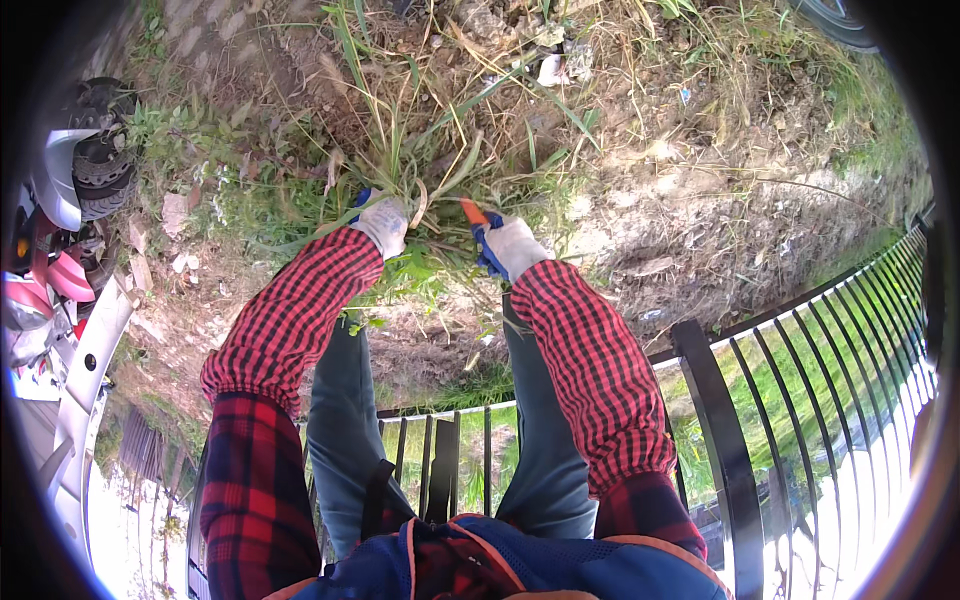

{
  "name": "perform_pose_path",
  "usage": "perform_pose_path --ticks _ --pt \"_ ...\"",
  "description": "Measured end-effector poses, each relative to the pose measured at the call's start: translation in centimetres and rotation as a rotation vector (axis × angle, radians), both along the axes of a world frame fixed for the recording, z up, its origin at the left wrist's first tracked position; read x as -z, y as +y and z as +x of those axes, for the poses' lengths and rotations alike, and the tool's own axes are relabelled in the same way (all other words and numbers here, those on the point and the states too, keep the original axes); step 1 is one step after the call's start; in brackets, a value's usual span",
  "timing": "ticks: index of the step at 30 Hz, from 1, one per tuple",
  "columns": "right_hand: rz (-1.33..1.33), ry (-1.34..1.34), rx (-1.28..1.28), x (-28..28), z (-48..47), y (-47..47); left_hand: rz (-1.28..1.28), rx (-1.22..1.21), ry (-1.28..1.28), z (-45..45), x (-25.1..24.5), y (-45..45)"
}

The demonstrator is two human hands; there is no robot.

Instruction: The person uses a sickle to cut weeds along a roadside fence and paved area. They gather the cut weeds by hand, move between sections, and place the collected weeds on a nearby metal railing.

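My left hand (pixel 382 223), in a white work glove with blue on the palm side, is closed on a clump of long grass (pixel 394 154). Blades fan out above and beside its fingers. To the right, my right hand (pixel 504 244), in a matching glove, grips an orange handle (pixel 473 211) of a hand tool that points up and left towards the base of the grass. The tool's working end is hidden among the stems. Leafy green weeds (pixel 416 270) grow just below and between the two hands.
A black metal fence (pixel 701 390) curves behind my legs and along the right. Parked motor scooters (pixel 64 217) stand at the left edge. Part of a wheel (pixel 836 22) shows at top right. White litter (pixel 551 70) and stones lie on the dry, weedy soil.
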State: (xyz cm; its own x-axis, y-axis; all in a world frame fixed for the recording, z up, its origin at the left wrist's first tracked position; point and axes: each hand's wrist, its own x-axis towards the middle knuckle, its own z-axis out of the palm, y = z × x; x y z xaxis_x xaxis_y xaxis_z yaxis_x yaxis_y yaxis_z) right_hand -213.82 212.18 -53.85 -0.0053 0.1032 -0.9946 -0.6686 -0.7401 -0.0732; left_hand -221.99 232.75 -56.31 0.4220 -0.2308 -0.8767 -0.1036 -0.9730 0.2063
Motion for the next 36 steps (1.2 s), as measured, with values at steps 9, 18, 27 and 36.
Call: perform_pose_path --ticks 9,18,27,36 --pt "0.139 -0.18 -0.361 -5.2 -1.8 -1.1 0.227 0.188 0.31 2.5 -0.3 -1.7" --pt "-0.159 -0.204 0.616 -5.2 -1.5 -4.0 0.193 0.067 0.248 -0.5 -2.6 1.0" --pt "-0.006 -0.385 1.489 -15.6 -3.2 -8.1 0.338 -0.212 -0.181 -8.1 -10.7 16.2" --pt "-0.163 -0.32 1.427 -20.3 -7.8 -11.4 0.777 -0.638 -0.136 -13.5 -23.9 23.1"
